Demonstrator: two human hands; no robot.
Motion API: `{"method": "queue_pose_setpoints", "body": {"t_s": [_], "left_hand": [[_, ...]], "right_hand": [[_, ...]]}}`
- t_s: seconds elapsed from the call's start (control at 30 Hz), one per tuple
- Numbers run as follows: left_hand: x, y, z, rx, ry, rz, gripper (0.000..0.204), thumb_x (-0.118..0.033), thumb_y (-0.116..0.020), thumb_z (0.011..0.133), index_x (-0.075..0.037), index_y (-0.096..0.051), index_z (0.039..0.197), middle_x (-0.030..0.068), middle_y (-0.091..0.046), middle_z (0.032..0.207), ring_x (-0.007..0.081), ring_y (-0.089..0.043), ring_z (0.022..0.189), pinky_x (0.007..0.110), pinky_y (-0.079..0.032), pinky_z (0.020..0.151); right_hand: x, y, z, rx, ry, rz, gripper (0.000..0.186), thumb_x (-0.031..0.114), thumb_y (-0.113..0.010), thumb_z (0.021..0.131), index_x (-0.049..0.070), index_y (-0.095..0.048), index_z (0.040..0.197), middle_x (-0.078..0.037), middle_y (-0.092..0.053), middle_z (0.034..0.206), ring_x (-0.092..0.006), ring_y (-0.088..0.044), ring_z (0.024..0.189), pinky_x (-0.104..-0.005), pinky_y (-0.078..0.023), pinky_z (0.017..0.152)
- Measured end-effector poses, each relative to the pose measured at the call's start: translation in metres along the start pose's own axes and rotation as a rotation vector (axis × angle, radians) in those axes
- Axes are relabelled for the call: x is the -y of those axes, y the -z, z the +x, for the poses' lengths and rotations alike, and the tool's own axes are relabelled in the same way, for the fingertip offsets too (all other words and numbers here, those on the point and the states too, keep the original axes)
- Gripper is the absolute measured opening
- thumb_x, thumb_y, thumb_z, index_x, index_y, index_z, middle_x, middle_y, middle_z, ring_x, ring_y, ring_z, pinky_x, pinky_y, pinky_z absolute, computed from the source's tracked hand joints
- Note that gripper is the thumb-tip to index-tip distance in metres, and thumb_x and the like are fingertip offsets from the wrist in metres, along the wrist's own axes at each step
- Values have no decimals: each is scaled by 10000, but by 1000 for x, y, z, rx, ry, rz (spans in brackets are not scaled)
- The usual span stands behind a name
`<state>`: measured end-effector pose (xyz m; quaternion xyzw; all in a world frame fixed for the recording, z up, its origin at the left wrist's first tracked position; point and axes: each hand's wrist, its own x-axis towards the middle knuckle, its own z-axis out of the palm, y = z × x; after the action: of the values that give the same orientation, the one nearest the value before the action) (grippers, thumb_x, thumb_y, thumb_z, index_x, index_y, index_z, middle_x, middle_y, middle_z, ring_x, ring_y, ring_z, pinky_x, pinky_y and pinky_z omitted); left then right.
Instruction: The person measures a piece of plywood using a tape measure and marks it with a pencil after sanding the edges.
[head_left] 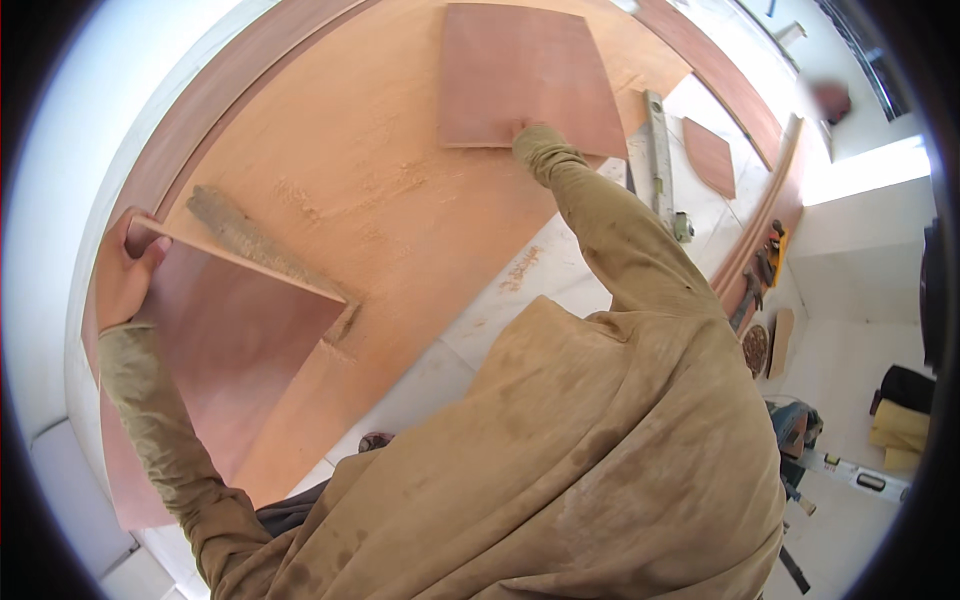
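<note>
Grips rectangular reddish-brown wooden panel (240, 345) by its far left corner with closed fingers of left hand (122, 280), at left over broad orange-tan wooden sheet (400, 240). Touches squarish reddish-brown wooden panel (530, 75) with right hand (523, 130); cannot tell finger closure. Has both panels seemingly cut already, lying apart, unjoined.

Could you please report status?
Left hand gripping flat reddish wooden panel. Right hand at near edge, second reddish wooden panel. Long brownish strip beside first panel.
</note>
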<state>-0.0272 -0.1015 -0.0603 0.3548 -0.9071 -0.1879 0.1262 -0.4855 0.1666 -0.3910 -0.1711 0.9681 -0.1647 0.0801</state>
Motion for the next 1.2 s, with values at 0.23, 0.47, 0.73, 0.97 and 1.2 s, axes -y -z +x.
{"method": "queue_pose_setpoints", "body": {"t_s": [0.23,0.47,0.73,0.97,1.2], "left_hand": [[-3,-18,19,-89,-159,252,584,-131,-739,753,66,-538,1265,159,-672,982,202,-636,850,334,-492,768],[11,-15,-15,-31,-231,-234,435,-86,-716,789,20,-561,1182,65,-611,1011,145,-539,940,261,-436,836],[-16,-1,-20,45,-372,151,314,-177,-610,932,-22,-521,1191,117,-586,1054,204,-551,986,302,-423,909],[-33,-1,-36,217,-189,109,182,-137,-557,965,-69,-507,1126,108,-531,880,192,-520,827,279,-407,812],[-5,-9,0,162,-344,148,164,-185,-544,985,-30,-499,1015,50,-492,788,144,-450,732,272,-393,714]], "right_hand": [[-40,2,76,111,424,-425,391,313,-456,927,55,-660,1138,-227,-639,1145,-373,-593,1110,-462,-465,943],[82,-10,-35,31,1136,-693,183,179,-547,886,96,-682,978,-114,-692,862,-287,-656,715,-396,-534,667],[-17,29,-29,256,669,-625,101,96,-648,766,68,-743,785,-110,-712,807,-291,-676,746,-404,-540,641],[-270,81,-22,-94,-4,-527,369,299,-515,866,37,-708,1041,-218,-665,1093,-363,-641,1039,-453,-512,864],[-455,164,-154,-39,-379,-562,255,241,-540,859,95,-740,920,-152,-708,951,-304,-680,927,-416,-530,809]]}}
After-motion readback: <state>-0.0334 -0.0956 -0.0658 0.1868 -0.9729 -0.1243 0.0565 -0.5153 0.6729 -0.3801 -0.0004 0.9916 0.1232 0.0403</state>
